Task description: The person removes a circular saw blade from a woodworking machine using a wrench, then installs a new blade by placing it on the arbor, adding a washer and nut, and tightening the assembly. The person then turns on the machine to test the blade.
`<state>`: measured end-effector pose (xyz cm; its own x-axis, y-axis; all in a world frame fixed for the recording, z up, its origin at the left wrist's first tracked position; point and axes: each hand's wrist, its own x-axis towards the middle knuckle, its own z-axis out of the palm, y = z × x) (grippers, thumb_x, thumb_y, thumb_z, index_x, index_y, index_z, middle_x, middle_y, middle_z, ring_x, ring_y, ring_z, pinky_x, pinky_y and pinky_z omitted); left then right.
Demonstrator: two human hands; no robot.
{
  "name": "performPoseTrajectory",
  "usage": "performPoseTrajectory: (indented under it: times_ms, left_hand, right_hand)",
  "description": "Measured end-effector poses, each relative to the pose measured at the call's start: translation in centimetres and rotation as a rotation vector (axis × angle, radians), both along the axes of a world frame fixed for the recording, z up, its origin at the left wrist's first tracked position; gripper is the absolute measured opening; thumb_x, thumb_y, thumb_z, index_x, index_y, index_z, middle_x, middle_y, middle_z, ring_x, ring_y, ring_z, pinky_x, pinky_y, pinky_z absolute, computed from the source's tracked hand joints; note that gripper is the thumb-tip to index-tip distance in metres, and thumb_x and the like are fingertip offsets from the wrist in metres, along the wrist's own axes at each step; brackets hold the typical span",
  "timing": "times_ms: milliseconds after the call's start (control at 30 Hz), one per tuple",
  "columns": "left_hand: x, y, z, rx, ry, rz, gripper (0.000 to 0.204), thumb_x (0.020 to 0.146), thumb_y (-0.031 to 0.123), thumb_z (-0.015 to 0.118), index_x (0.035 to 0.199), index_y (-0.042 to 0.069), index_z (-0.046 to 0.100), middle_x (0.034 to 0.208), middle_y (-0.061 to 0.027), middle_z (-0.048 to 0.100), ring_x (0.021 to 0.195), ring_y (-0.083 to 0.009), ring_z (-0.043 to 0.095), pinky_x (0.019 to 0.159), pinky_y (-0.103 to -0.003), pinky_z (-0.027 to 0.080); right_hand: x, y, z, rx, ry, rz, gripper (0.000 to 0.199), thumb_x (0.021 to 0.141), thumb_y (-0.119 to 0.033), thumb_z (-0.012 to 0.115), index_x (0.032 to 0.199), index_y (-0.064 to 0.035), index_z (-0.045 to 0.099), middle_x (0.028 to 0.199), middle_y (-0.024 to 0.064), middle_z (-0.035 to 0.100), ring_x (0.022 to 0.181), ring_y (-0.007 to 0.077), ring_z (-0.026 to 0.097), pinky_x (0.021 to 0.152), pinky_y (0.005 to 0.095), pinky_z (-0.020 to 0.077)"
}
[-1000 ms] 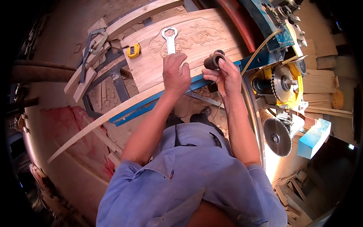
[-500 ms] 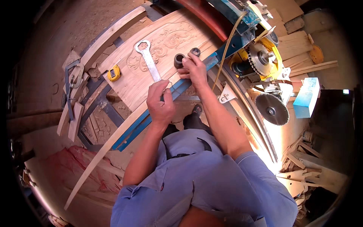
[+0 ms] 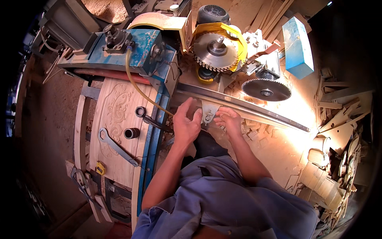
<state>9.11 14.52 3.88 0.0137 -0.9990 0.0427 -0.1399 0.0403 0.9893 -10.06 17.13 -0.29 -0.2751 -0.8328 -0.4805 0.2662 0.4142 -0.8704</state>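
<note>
My left hand (image 3: pixel 188 122) is raised with its fingers and thumb apart, holding nothing I can see. Just right of it is a pale metal bracket (image 3: pixel 208 110) with a hole in it, beside the steel rail. My right hand (image 3: pixel 229 119) reaches the bracket's other side; its fingers are loosely bent and apart. On the carved wooden panel (image 3: pixel 107 103) to the left lie a flat silver wrench (image 3: pixel 116 149) and a black metal sleeve (image 3: pixel 131 133). A black ring-ended wrench (image 3: pixel 153 122) lies across the machine's blue edge, its far end hidden near my left hand.
A mounted toothed saw blade (image 3: pixel 215 51) with a yellow guard is ahead, and a dark saw blade (image 3: pixel 266 90) sits right of it. A long steel rail (image 3: pixel 254 109) runs to the right. A yellow hose (image 3: pixel 133 79) hangs over the panel. A yellow tape measure (image 3: pixel 100 168) lies left.
My view has turned right, toward the saw blades. Both hands have left the silver wrench and black metal parts, which now lie to the left, and moved to the bracket.
</note>
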Motion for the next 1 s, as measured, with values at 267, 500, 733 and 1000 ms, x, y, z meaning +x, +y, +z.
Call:
performPoseTrajectory:
  times_ms: [267,500,733,1000]
  left_hand:
    - [-11.9,-20.8,-4.7,-0.038,-0.291,-0.024,0.088,0.076,0.019,0.087,0.148,-0.002,0.042,0.143,-0.0240,0.052,0.133,-0.0374,0.047,0.112,-0.041,0.038]
    - [-17.6,-27.8,-6.1,-0.076,-0.634,0.044,0.107,0.070,0.019,0.091,0.153,-0.003,0.028,0.144,-0.0264,0.045,0.134,-0.0406,0.040,0.116,-0.044,0.032]
    - [-16.7,-24.3,-6.7,-0.086,-0.533,0.384,0.088,0.076,0.002,0.078,0.149,-0.007,0.030,0.146,-0.0300,0.037,0.131,-0.0450,0.036,0.116,-0.050,0.025]
    - [-15.3,-24.3,-6.3,0.410,0.402,0.706,0.082,0.085,-0.004,0.066,0.154,-0.009,0.023,0.103,-0.0108,0.059,0.083,-0.0137,0.056,0.075,-0.026,0.047]
  right_hand:
    - [-5.9,-9.9,-0.9,-0.135,0.069,-0.057,0.027,0.097,0.002,0.056,0.123,0.0041,0.063,0.108,0.0159,0.071,0.086,0.0185,0.071,0.071,0.0288,0.0565]
    - [-9.0,-18.4,-0.3,-0.372,0.257,-0.090,0.028,0.095,0.003,0.059,0.122,0.0029,0.064,0.107,0.0109,0.070,0.095,0.0160,0.068,0.081,0.0284,0.0543]
    - [-9.8,-28.8,1.1,-0.398,0.667,-0.043,0.042,0.087,-0.004,0.063,0.129,-0.0018,0.063,0.124,0.0243,0.066,0.117,0.0377,0.063,0.102,0.0426,0.0478]
    - [-13.4,-40.0,-0.5,-0.013,0.921,0.240,0.048,0.084,-0.016,0.060,0.130,-0.0003,0.063,0.128,0.0234,0.065,0.125,0.0377,0.059,0.107,0.0426,0.0448]
